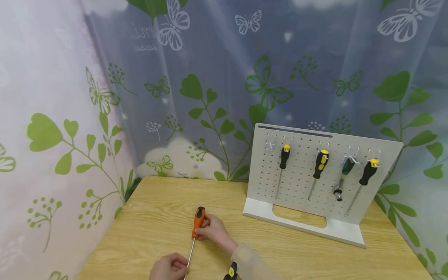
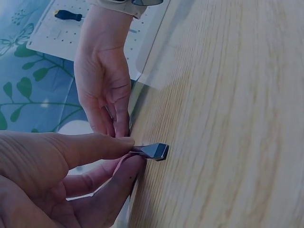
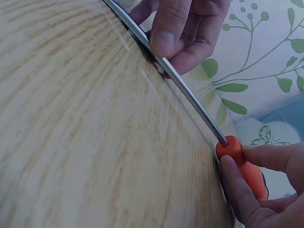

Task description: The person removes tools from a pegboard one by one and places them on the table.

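Observation:
A screwdriver [image 1: 198, 219] with an orange and black handle and a long metal shaft lies between both hands, low over the wooden table. My right hand [image 1: 214, 232] pinches its orange handle near the shaft end; the right wrist view shows thumb and finger on the handle [image 3: 251, 178]. My left hand [image 1: 169, 267] pinches the shaft [image 3: 192, 99] farther down. In the left wrist view the flat blade tip [image 2: 159, 151] pokes out past the left thumb and finger.
A white pegboard [image 1: 301, 186] stands at the back right of the table [image 1: 168, 202]. Several tools hang there, among them a black and yellow screwdriver [image 1: 321, 165] and a green-handled tool [image 1: 347, 167]. An unused-looking hook [image 1: 270, 146] is at its upper left. Patterned curtains surround the table.

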The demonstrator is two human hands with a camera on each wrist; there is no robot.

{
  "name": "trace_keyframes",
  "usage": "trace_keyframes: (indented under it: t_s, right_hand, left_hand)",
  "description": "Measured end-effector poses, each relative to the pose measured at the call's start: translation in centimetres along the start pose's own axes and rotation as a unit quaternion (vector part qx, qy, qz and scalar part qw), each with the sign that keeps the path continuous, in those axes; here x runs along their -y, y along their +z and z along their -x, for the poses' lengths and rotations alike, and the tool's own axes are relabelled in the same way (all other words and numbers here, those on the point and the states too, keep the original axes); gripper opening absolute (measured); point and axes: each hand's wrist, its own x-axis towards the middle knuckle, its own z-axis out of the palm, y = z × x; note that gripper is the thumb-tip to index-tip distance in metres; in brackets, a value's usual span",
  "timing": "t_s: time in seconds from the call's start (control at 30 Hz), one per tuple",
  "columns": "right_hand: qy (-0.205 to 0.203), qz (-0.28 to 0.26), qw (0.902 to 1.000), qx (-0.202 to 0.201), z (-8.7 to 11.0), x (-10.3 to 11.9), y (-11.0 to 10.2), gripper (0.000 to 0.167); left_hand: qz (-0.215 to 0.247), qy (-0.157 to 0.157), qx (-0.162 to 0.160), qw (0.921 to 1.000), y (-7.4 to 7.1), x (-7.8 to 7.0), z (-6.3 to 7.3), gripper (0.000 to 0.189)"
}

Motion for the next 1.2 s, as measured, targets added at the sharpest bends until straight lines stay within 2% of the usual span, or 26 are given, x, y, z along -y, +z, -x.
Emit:
trace_keyframes:
  t_s: [0.23,0.53,0.73,0.9,1.07,1.2]
  right_hand:
    - [0.009,-0.002,1.0000,-0.001,0.3,0.2,-0.2,0.063]
    - [0.010,-0.001,0.9999,-0.002,0.6,0.4,-0.3,0.069]
    - [-0.001,-0.011,0.9999,0.000,0.7,0.0,-0.7,0.067]
    - [-0.021,-0.022,0.9995,0.001,0.9,0.0,-2.1,0.058]
    - [-0.044,-0.052,0.9977,0.009,1.5,0.0,-4.0,0.050]
    - [-0.047,-0.063,0.9969,0.002,2.2,0.2,-5.6,0.046]
  left_hand:
    - [-0.004,0.008,-0.005,0.9999,-0.1,-0.2,0.2,0.018]
    - [-0.016,0.020,-0.018,0.9995,-0.1,0.2,0.1,0.018]
    - [-0.026,0.010,-0.052,0.9983,0.1,-0.2,0.2,0.012]
    - [-0.031,0.010,-0.093,0.9952,-0.3,-0.6,-0.2,0.011]
    - [0.012,0.031,-0.124,0.9917,-0.6,-1.5,-0.8,0.014]
    - [0.058,0.051,-0.134,0.9879,-0.8,-2.4,-1.4,0.018]
